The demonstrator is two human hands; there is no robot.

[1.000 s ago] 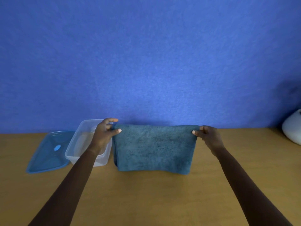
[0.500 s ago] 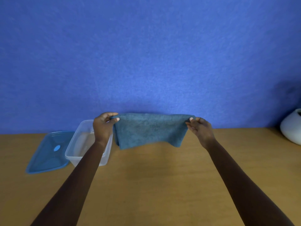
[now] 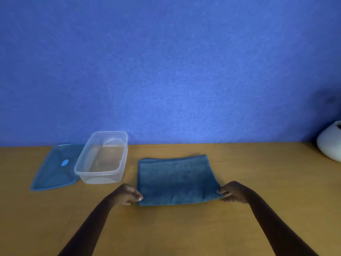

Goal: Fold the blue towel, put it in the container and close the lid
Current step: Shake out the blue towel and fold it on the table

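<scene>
The blue towel (image 3: pixel 177 179) lies flat on the wooden table as a folded rectangle, in the middle of the view. My left hand (image 3: pixel 126 194) pinches its near left corner, and my right hand (image 3: pixel 234 193) pinches its near right corner. To the left of the towel stands the clear plastic container (image 3: pixel 118 174), open and with nothing inside. Its blue lid (image 3: pixel 53 170) lies flat on the table just left of the container, a lighter blue oval at its centre.
The wooden table (image 3: pixel 184 228) runs up to a blue wall (image 3: pixel 166 71) right behind the container. A white rounded vase (image 3: pixel 330 145) sits at the far right edge of the table.
Both hands lifted the towel's far edge, carried it up and toward me, and laid it down on the near edge. The towel now lies folded, shifted right of the container.
</scene>
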